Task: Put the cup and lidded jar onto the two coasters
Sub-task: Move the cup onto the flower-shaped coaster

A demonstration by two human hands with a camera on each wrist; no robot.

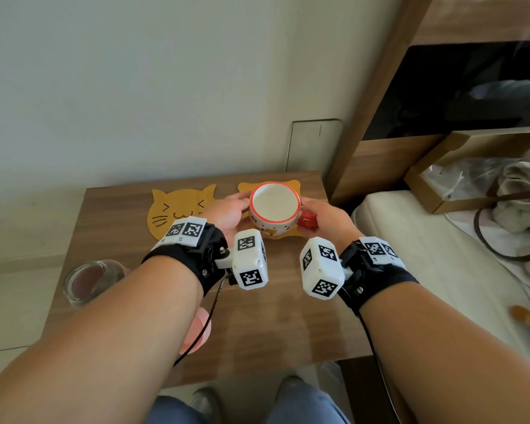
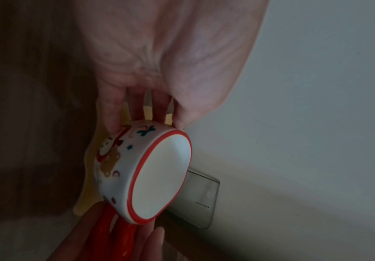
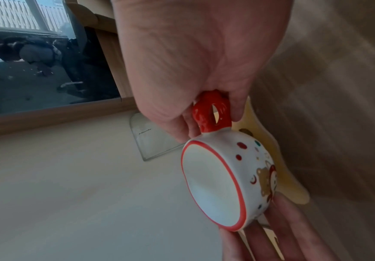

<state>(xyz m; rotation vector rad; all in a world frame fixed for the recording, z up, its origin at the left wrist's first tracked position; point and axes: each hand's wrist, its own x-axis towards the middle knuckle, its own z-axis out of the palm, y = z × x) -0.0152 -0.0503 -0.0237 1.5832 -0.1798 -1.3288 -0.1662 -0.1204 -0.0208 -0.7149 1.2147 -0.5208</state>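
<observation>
A white cup (image 1: 274,206) with a red rim and a red handle (image 1: 307,221) is upright over the right yellow cat coaster (image 1: 286,236); I cannot tell whether its base touches it. My right hand (image 1: 311,215) pinches the handle (image 3: 211,109). My left hand (image 1: 242,203) has straight fingers (image 2: 114,116) against the cup's left wall (image 2: 114,155). The left cat coaster (image 1: 178,209) lies bare. A glass jar (image 1: 89,280) stands near the table's left edge, partly hidden by my left forearm.
The wooden table (image 1: 288,316) ends close to a bed (image 1: 410,240) on the right. A glass panel (image 1: 315,145) leans on the wall behind the coasters. A pink object (image 1: 198,332) peeks out beneath my left forearm. A cardboard box (image 1: 441,179) sits on the bed.
</observation>
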